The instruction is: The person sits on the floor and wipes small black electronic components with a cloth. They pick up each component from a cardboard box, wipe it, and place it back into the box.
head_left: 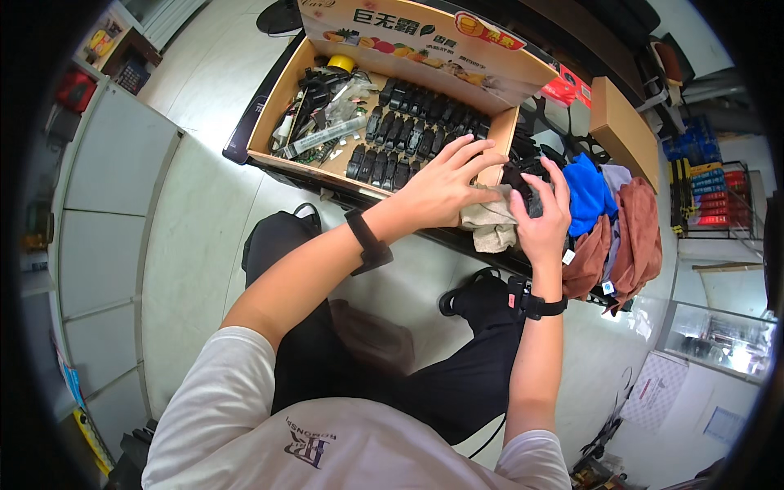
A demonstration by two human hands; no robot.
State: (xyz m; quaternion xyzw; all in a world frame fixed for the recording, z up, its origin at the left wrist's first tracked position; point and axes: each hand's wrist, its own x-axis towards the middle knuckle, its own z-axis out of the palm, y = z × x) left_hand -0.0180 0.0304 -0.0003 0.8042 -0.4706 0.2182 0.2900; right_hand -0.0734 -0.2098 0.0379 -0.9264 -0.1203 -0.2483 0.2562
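My left hand point(449, 184) reaches over the near right corner of an open cardboard box point(322, 169), its fingers stretched and apart. Just under its thumb lies a crumpled beige cloth point(494, 222); whether the thumb presses on it I cannot tell. On the cloth's other side is my right hand point(545, 219), fingers spread and curved upward, beside some black items point(527, 155) that it partly hides. Inside the box, small black blocky parts point(400, 135) stand in rows. The left part of the box holds a loose heap with a clear tube point(327, 136) and a yellow round piece point(340, 63).
Right of my right hand are a blue cloth point(590, 194) and brown cloths point(633, 233). Behind them stands a plain brown carton point(625, 131). The box's printed lid flap point(425, 37) rises at the back. White cabinets point(106, 180) line the left; a brownish bin point(371, 335) sits between my legs.
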